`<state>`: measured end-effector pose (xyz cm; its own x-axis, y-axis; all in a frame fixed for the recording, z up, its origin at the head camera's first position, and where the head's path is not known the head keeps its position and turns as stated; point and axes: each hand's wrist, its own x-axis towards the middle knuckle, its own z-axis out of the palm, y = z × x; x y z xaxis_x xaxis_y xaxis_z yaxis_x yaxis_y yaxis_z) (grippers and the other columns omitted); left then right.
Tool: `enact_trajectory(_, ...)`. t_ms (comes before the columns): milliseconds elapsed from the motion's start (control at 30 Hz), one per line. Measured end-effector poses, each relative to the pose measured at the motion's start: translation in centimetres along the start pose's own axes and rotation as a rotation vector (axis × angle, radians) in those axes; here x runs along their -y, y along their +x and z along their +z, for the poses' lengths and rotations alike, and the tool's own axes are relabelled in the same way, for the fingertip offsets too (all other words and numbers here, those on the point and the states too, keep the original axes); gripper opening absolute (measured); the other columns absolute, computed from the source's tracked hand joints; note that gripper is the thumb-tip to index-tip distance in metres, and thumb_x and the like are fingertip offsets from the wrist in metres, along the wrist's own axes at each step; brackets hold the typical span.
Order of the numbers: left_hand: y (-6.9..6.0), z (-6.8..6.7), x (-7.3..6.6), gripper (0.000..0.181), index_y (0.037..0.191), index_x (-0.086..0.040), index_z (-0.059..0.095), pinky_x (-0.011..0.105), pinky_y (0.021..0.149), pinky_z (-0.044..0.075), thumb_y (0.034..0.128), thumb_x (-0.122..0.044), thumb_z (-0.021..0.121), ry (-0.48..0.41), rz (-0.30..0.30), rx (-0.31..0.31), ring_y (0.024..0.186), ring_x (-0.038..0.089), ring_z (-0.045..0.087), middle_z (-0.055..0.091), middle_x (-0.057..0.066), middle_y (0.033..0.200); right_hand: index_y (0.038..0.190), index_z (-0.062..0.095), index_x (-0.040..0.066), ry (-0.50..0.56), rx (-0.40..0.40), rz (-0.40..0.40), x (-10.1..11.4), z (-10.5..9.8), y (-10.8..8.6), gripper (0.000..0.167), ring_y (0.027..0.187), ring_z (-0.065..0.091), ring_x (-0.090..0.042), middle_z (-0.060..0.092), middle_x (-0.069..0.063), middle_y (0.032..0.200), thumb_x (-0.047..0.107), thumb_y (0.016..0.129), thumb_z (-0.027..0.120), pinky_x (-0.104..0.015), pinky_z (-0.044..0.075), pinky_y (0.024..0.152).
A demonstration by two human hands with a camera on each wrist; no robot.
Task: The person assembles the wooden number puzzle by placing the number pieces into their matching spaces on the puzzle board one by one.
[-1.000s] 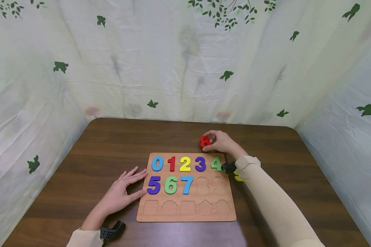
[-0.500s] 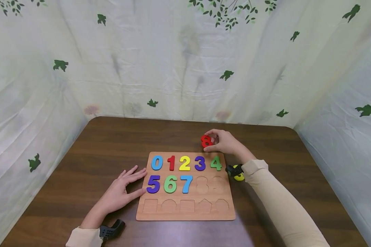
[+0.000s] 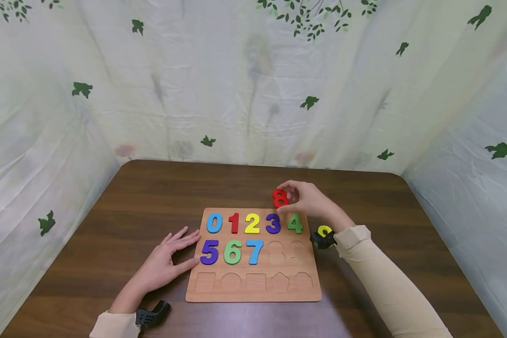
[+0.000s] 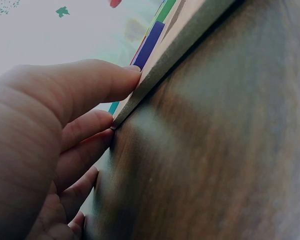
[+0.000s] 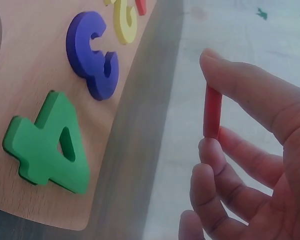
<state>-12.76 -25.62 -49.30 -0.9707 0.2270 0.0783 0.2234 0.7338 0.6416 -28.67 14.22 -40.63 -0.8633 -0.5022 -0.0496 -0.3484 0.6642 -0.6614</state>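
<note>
The right hand [image 3: 306,199] pinches a red number 8 piece [image 3: 280,198] between thumb and fingers, above the far edge of the wooden number board [image 3: 253,295]. In the right wrist view the red 8 piece [image 5: 212,112] shows edge-on, raised off the board. The left hand [image 3: 166,264] lies with its fingers spread, thumb and fingertips touching the board's left edge. Pieces 0 to 7 sit on the board, among them the purple 5 [image 3: 209,252] and light blue 7 [image 3: 255,251]. Beside the 7 are the bare 8 outline [image 3: 276,253] and another outline, with a row of shape outlines in front.
A yellow number piece [image 3: 324,230] lies on the brown table [image 3: 160,192] right of the board, partly hidden by the black right wrist camera [image 3: 323,240]. White curtains [image 3: 236,94] with printed leaves and birds surround the table.
The right hand, still pinching the red 8, has come slightly nearer the board's far edge. Its wrist has shifted right and down, covering a different part of the yellow piece. The left hand stays put.
</note>
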Motion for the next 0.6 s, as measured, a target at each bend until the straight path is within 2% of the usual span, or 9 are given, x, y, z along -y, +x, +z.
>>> enact_trajectory(600,0.1,0.1,0.1,0.066,0.150,-0.017,0.065,0.076,0.129,0.016,0.0918,-0.042,0.084,-0.002,-0.001,0.002,0.160,0.047,0.035,0.059,0.010,0.159,0.138,0.066,0.009,-0.035,-0.021,-0.008,0.6,0.5,-2.1,0.066,0.094,0.057,-0.021,0.062,-0.005,0.101,0.034,0.084,0.095,-0.031,0.054,0.079)
